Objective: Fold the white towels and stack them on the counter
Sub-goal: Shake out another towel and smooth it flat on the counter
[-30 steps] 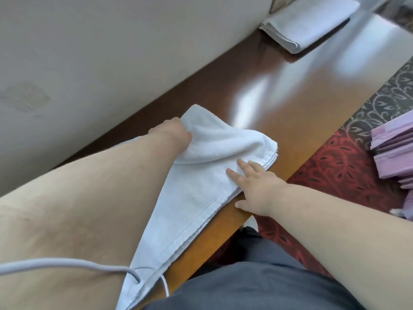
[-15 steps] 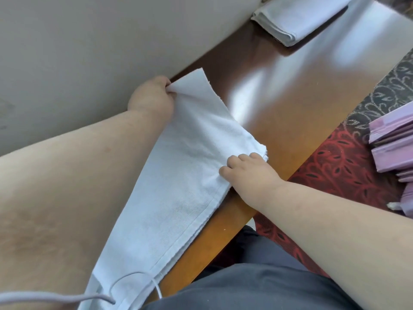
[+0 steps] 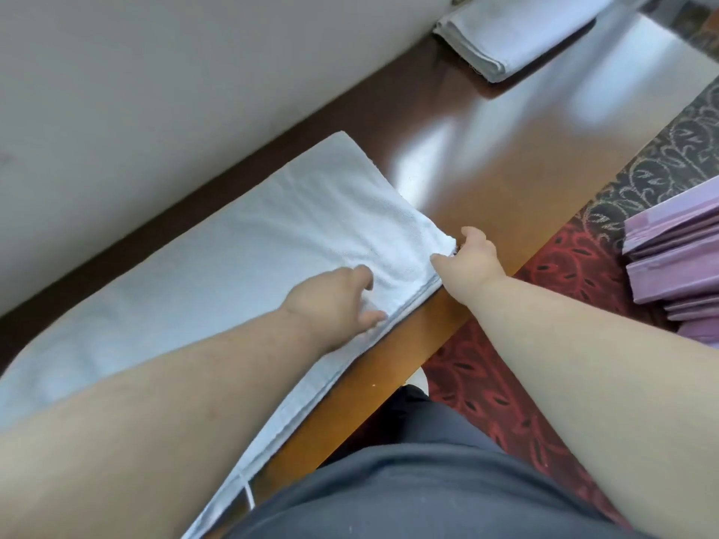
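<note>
A white towel (image 3: 249, 250) lies flat as a long folded strip on the glossy wooden counter (image 3: 517, 157), along the wall. My left hand (image 3: 334, 301) rests on its near long edge with fingers curled against the cloth. My right hand (image 3: 470, 258) pinches the towel's near right corner at the counter's front edge. A folded white towel (image 3: 513, 33) lies further along the counter at the top right, against the wall.
A cream wall (image 3: 175, 91) runs along the counter's far side. Beyond the counter's front edge there is red and dark patterned carpet (image 3: 583, 266), with a pile of purple folded sheets (image 3: 677, 258) at the right. A thin white cable (image 3: 247, 494) hangs near my dark clothing.
The raised half of the towel has been laid out flat. My left hand moved from the far corner by the wall to the near edge. My right hand shifted to the near right corner.
</note>
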